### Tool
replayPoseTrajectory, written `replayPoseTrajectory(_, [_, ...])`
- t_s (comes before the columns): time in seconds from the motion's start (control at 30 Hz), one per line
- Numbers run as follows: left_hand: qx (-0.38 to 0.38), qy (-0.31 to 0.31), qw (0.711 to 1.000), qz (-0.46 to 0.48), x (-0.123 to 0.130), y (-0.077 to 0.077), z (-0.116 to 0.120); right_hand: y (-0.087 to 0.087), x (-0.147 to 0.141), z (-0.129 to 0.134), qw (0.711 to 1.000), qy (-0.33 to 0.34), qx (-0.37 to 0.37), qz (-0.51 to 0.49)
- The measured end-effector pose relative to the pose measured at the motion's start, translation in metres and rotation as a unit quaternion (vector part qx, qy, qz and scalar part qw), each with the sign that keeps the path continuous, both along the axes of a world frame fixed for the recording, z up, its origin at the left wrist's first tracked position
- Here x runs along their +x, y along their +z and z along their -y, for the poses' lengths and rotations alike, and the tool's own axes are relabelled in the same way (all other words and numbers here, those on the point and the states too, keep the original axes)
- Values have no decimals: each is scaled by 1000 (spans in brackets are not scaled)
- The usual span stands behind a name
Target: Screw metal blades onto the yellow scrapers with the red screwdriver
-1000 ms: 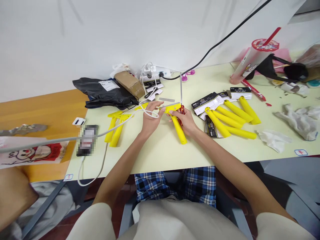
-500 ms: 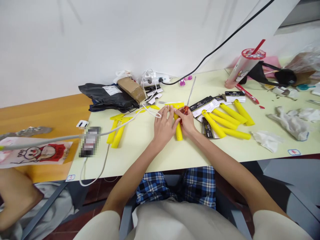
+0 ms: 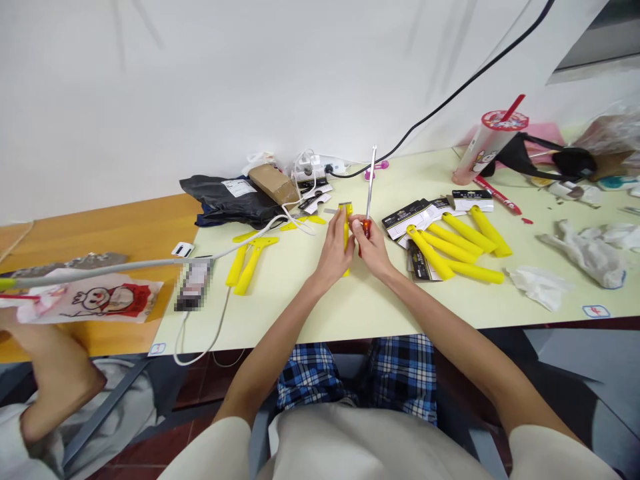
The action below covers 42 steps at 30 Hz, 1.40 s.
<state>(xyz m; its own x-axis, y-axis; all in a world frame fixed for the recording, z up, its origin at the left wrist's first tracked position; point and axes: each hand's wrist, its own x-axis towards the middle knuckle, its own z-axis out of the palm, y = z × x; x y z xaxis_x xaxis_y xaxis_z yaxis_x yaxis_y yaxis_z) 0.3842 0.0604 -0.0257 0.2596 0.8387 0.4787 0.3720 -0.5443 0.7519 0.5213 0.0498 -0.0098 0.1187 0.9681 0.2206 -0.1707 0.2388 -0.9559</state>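
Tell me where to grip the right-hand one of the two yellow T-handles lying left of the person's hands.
Grip the yellow plastic T-handle around its long shaft, coming from the near table edge with the left hand. The shaft lies flat, slanting away to its crossbar, so it should wrap easily; its twin lies close on the left, so that side looks tighter.

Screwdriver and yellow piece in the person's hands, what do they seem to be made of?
The screwdriver has a shiny silver shaft, likely steel, and a glossy red handle, probably plastic. The yellow piece looks like plastic: even opaque colour, soft sheen, no grain, though the left hand hides much of it.
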Motion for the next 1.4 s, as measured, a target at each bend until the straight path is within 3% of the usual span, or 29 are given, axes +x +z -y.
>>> replayPoseTrajectory(0.1, [-68,-25,994,85,-10,5,-2,10,-1,5,999,35,27,20])
replayPoseTrajectory(0.17, [-155,-43,972,171,-18,12,-3,14,-1,6,999,28,39,17])
replayPoseTrajectory(0.27, [-273,-64,919,276,-34,23,-6,13,4,2,997,-57,42,26])
replayPoseTrajectory(0.4, [-361,-76,873,320,-56,31,-12,4,13,-11,988,-150,28,20])
replayPoseTrajectory(0.6, [-432,-57,811,391,-70,13,-17,1,17,-19,996,-82,-14,16])
replayPoseTrajectory(0.7, [-472,-59,787,392,-67,5,-13,0,27,-22,988,-71,-34,135])
replayPoseTrajectory(0.77, [-492,-70,777,387,-64,3,-9,6,40,-28,965,-75,-28,249])
replayPoseTrajectory(0.87, [-513,-94,756,396,-61,5,-5,37,62,-41,922,-25,-33,385])
replayPoseTrajectory(0.97, [-533,-110,732,410,-62,6,-4,93,72,-57,863,65,-31,499])
replayPoseTrajectory(1.03, [-544,-121,718,416,-64,7,-4,131,68,-69,819,121,-16,560])
replayPoseTrajectory(1.13, [-555,-145,708,412,-66,7,-3,171,49,-87,801,128,11,584])
replayPoseTrajectory(1.23, [-569,-175,702,391,-68,7,-3,183,30,-101,798,139,36,585])
replayPoseTrajectory(1.4, [-590,-203,680,385,-73,7,-6,176,21,-116,750,164,21,640])
